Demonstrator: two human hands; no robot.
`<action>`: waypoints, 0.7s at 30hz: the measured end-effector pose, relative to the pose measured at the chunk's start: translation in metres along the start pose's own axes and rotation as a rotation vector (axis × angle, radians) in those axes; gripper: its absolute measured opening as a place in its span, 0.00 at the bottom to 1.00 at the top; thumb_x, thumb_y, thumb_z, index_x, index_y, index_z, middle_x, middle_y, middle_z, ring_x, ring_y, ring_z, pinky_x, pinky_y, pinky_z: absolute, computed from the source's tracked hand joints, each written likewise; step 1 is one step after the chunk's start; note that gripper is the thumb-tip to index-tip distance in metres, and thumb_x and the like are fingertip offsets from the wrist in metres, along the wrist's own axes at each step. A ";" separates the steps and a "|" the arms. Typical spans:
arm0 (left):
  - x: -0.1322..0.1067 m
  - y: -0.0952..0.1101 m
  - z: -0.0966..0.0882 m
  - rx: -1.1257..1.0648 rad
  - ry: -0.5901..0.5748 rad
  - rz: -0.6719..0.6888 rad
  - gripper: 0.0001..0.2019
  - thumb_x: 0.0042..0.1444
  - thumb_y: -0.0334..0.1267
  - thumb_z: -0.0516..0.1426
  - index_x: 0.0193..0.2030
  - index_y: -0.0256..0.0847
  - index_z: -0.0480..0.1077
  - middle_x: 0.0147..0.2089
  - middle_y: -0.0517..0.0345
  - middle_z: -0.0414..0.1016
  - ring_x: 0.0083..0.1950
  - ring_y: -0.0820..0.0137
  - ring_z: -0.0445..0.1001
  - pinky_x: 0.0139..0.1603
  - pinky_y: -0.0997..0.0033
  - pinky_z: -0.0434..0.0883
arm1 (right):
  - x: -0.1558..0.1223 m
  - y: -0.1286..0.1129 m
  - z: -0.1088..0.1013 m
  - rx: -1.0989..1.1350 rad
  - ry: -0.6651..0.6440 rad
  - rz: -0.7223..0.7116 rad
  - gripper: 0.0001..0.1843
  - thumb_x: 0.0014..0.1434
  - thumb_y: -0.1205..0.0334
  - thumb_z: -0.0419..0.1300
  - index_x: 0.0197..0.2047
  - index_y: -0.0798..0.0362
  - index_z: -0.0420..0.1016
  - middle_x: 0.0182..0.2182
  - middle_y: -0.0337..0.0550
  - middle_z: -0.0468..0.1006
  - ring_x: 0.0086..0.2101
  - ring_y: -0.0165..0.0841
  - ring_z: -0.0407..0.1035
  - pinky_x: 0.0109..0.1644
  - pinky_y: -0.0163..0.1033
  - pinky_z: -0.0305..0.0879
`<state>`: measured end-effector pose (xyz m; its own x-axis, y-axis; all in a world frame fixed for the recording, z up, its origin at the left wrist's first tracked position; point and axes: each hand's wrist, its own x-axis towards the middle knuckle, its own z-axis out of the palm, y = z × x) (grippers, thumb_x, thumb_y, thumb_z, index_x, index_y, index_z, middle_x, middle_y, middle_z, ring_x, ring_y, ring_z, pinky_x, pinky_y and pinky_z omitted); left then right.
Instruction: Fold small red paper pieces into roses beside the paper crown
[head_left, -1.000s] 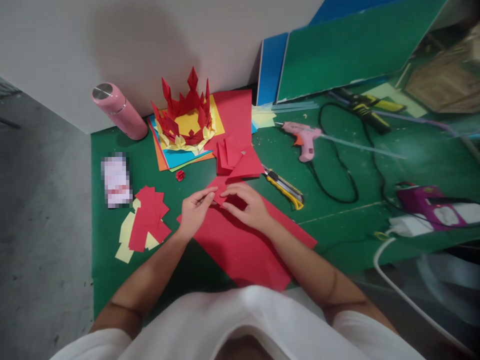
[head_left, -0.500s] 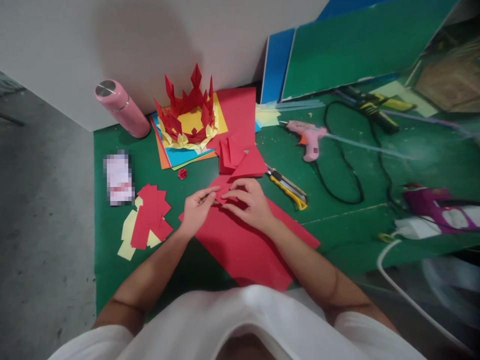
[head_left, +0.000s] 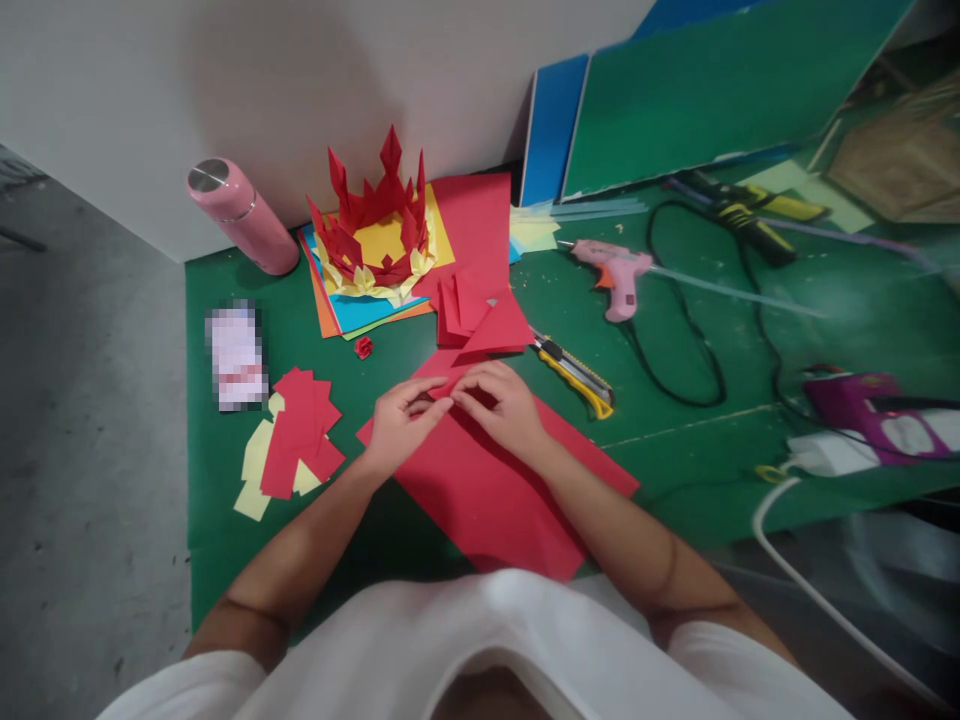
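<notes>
My left hand (head_left: 401,420) and my right hand (head_left: 501,405) meet fingertip to fingertip over a small folded piece of red paper (head_left: 444,384), both pinching it. They work above a large red paper sheet (head_left: 487,490) lying on the green mat (head_left: 675,470). Just beyond the hands sit several folded red triangles (head_left: 480,315). A red and yellow paper crown (head_left: 375,240) stands on a stack of coloured sheets near the wall.
Cut red and yellow paper squares (head_left: 296,440) lie to the left, near a small red paper rose (head_left: 364,347). A pink flask (head_left: 236,215), a yellow utility knife (head_left: 574,370), a pink glue gun (head_left: 611,275) with black cable and a purple tool (head_left: 877,410) surround the work.
My fingertips have drawn closer together on the small red piece, the right hand shifting slightly left. The camera view rose a little since the earliest frame.
</notes>
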<state>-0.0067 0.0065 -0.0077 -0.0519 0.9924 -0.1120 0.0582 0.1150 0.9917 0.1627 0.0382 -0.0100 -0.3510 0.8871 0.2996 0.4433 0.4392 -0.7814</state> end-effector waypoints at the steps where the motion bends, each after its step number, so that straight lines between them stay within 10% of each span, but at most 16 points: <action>1: 0.000 -0.001 0.000 0.029 -0.002 0.028 0.15 0.49 0.43 0.65 0.42 0.39 0.79 0.43 0.49 0.80 0.29 0.76 0.76 0.35 0.75 0.78 | 0.000 0.000 0.001 0.006 -0.001 0.015 0.08 0.63 0.59 0.59 0.31 0.49 0.73 0.30 0.41 0.78 0.34 0.36 0.71 0.42 0.44 0.66; 21: 0.000 -0.001 -0.003 0.231 -0.042 0.201 0.10 0.53 0.38 0.62 0.42 0.43 0.80 0.40 0.53 0.81 0.28 0.75 0.76 0.35 0.74 0.78 | -0.001 0.002 0.005 -0.011 -0.010 0.095 0.11 0.62 0.57 0.59 0.28 0.49 0.70 0.26 0.40 0.77 0.31 0.36 0.70 0.38 0.42 0.64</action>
<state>-0.0102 0.0063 -0.0090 0.0241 0.9967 0.0774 0.2883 -0.0810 0.9541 0.1596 0.0380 -0.0148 -0.3154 0.9234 0.2188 0.4841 0.3548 -0.7998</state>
